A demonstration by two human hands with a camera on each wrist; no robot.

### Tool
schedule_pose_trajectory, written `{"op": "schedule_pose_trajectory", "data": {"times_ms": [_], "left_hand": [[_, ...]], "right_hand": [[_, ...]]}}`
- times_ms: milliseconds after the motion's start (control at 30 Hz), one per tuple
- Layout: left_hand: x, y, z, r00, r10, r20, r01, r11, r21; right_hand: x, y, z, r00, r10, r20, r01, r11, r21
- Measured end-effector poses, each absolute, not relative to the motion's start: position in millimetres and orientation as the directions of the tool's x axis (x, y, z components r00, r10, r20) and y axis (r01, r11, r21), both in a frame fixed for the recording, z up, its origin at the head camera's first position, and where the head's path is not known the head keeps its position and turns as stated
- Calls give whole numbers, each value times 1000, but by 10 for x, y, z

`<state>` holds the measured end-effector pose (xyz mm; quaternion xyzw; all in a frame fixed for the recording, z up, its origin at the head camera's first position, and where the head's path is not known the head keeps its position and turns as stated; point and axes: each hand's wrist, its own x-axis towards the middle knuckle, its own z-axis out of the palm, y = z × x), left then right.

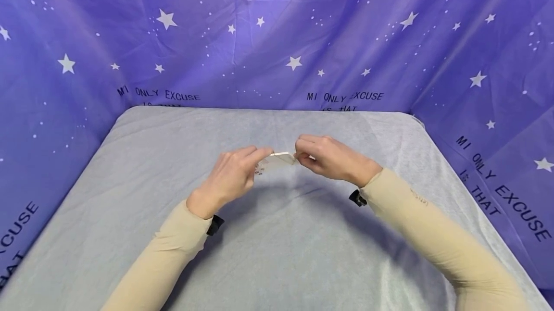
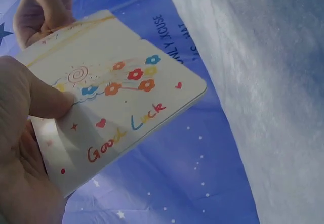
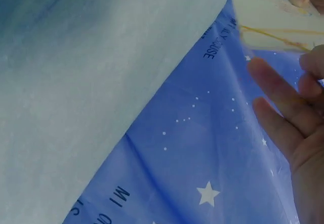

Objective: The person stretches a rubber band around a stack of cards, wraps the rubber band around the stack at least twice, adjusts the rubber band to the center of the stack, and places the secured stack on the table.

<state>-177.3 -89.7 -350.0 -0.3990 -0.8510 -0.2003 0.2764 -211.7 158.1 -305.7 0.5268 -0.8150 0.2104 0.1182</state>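
Note:
A small white notebook (image 2: 126,102) with drawn flowers, hearts and the words "Good Luck" is held up above the table. My left hand (image 1: 231,171) grips one end of it, the thumb (image 2: 53,102) pressed flat on the decorated cover. A thin yellow elastic band (image 3: 273,38) crosses the cover near the opposite end. There my right hand (image 1: 331,157) pinches the band at the notebook's edge with thumb and forefinger, while its other fingers (image 3: 278,82) stand apart from it in the right wrist view. The pinch point itself is partly hidden.
A grey cloth covers the table (image 1: 294,253) beneath both hands. Purple curtains (image 1: 242,37) with white stars and printed lettering hang behind the table and along its sides. A black strap piece (image 1: 215,225) sits at the left wrist, another (image 1: 357,198) at the right.

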Motion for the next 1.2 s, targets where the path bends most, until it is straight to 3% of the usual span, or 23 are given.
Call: {"op": "schedule_pose_trajectory", "data": {"times_ms": [133, 233, 400, 533, 667, 833, 1100, 1200], "left_hand": [[-1802, -887, -3565, -566, 632, 530, 790, 599, 129], [-1836, -923, -3579, -646, 575, 502, 747, 613, 258], [-1869, -1004, -3531, -744, 455, 490, 659, 623, 421], [-1885, -1012, -3526, -773, 435, 462, 627, 636, 450], [-1890, -984, -3551, -791, 408, 456, 602, 652, 461], [-1880, -944, -3588, -791, 386, 475, 591, 684, 427], [-1866, -889, -3660, -737, 436, 516, 633, 713, 302], [-1864, -872, -3676, -715, 444, 539, 646, 715, 267]], "right_hand": [[-2119, 1544, -2894, -450, -752, 482, -888, 319, -331], [-2138, 1534, -2821, -523, -715, 464, -847, 372, -381], [-2220, 1586, -2850, -748, -635, 195, -589, 497, -638], [-2296, 1642, -2858, -828, -559, 45, -366, 477, -799], [-2318, 1644, -2823, -848, -529, 32, -260, 363, -895], [-2297, 1496, -2743, -824, -563, 64, -229, 228, -946], [-2249, 1129, -2647, -757, -654, 3, -104, 116, -988], [-2277, 1036, -2663, -770, -635, -52, -32, 120, -992]]}}
